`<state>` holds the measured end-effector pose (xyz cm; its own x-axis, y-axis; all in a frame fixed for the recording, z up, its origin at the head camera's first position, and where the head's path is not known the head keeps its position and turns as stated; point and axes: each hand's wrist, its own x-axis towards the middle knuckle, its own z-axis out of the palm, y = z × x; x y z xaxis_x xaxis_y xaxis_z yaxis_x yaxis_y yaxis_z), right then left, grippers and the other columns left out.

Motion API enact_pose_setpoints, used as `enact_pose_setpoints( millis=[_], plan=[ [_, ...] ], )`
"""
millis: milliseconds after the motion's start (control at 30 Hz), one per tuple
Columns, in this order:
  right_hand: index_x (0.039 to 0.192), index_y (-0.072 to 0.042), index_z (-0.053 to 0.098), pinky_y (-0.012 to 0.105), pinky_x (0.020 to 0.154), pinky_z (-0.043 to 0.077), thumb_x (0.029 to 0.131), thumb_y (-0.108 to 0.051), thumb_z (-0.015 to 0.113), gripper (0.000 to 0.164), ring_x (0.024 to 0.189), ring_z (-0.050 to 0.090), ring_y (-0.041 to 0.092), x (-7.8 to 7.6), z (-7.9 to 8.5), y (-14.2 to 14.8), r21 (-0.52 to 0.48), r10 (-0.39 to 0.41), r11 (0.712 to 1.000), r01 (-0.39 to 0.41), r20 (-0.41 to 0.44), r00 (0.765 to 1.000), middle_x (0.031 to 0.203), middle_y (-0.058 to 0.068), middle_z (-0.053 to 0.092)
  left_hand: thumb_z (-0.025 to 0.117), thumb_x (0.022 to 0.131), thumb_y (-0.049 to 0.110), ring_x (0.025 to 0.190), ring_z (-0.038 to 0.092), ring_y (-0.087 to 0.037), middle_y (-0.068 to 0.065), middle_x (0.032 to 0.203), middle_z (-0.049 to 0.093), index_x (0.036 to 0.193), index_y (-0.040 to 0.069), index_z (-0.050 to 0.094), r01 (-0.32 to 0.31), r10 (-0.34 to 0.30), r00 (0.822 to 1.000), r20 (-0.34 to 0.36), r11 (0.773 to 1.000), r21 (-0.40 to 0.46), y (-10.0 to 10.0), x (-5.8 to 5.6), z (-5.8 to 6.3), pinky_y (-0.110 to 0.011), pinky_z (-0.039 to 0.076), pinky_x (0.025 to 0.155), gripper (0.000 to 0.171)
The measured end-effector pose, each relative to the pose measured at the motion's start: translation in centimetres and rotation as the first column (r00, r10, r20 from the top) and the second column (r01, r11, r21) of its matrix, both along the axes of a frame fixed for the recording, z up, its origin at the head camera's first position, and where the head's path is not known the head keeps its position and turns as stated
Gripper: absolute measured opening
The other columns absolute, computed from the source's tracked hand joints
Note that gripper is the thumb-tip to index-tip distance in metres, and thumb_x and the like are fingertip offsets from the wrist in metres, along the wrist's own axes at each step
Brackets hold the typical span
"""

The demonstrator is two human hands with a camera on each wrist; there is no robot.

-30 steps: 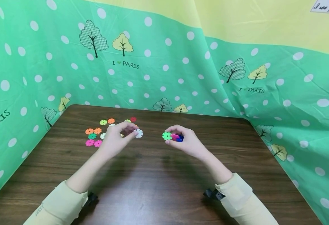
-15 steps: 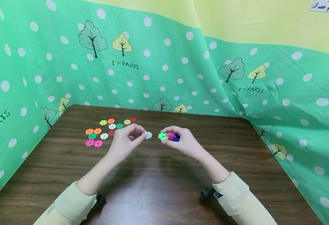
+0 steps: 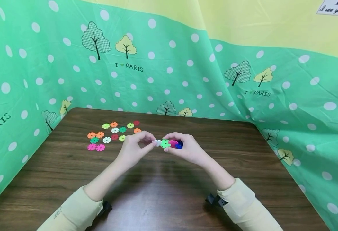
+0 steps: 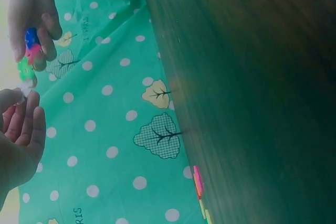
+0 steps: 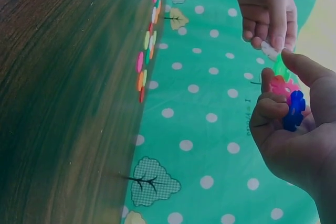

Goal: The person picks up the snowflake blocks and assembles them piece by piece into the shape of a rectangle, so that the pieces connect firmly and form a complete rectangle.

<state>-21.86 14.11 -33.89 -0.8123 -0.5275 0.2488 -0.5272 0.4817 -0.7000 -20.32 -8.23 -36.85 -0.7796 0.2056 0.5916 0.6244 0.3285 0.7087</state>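
Between thumb and fingers, my left hand [image 3: 135, 148] pinches a white snowflake disc [image 3: 157, 143] with a notched rim. Its right edge meets a green snowflake disc [image 3: 165, 143]. My right hand [image 3: 191, 148] grips the joined row made of the green disc, a pink disc [image 5: 282, 86] and a blue disc [image 5: 295, 110]. In the right wrist view the blue disc lies by the palm and the green one is under the thumb tip. Both hands are held above the table, fingertips close together. In the left wrist view the white disc [image 4: 24, 88] sits at my left fingertips.
Several loose snowflake discs lie flat on the brown wooden table [image 3: 157, 199] at the left, among them an orange disc [image 3: 91, 135], a magenta disc [image 3: 100, 148] and a white disc [image 3: 106, 140]. A green dotted curtain [image 3: 169, 83] hangs behind the table.
My left hand has moved right with the white disc until it meets the green one. My right hand has shifted slightly left with its row. More loose discs now show behind the left hand.
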Motion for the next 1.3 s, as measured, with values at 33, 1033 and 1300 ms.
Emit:
enact_pose_setpoints(
  millis=[33,1033,1300],
  plan=[
    [0.108,-0.023,0.066,0.025,0.065,0.05,0.08,-0.028,0.076,0.03,0.075,0.058,0.011,0.0,0.0,0.0,0.002,0.004,1.0,-0.004,-0.006,1.0,0.09,-0.008,0.067,0.075,0.08,0.009,0.072,0.065,-0.004,0.004,0.081,0.071,0.086,0.013,0.066,-0.001,0.001,1.0,0.004,1.0,-0.001,0.1,0.0,0.0,-0.022,0.055,0.067,0.012],
    [0.11,-0.014,0.066,0.021,0.058,0.043,0.079,-0.022,0.076,0.034,0.067,0.048,0.009,1.6,-0.3,-0.2,-0.056,0.045,0.997,-0.049,-0.073,0.996,0.079,-0.005,0.06,0.079,0.076,0.012,0.064,0.063,-0.003,0.006,0.075,0.071,0.081,0.014,0.071,-0.058,0.063,0.995,-0.073,0.996,0.06,1.1,1.5,-0.5,-0.024,0.052,0.058,0.01],
    [0.111,-0.018,0.066,0.022,0.058,0.047,0.078,-0.022,0.078,0.035,0.068,0.052,0.011,1.2,0.1,0.0,0.002,0.061,0.998,-0.061,-0.078,0.995,0.083,-0.008,0.064,0.079,0.076,0.011,0.069,0.064,-0.002,0.006,0.08,0.072,0.084,0.014,0.068,-0.028,0.025,0.995,-0.092,0.999,-0.032,0.5,1.2,0.2,-0.024,0.054,0.063,0.013]
  ],
)
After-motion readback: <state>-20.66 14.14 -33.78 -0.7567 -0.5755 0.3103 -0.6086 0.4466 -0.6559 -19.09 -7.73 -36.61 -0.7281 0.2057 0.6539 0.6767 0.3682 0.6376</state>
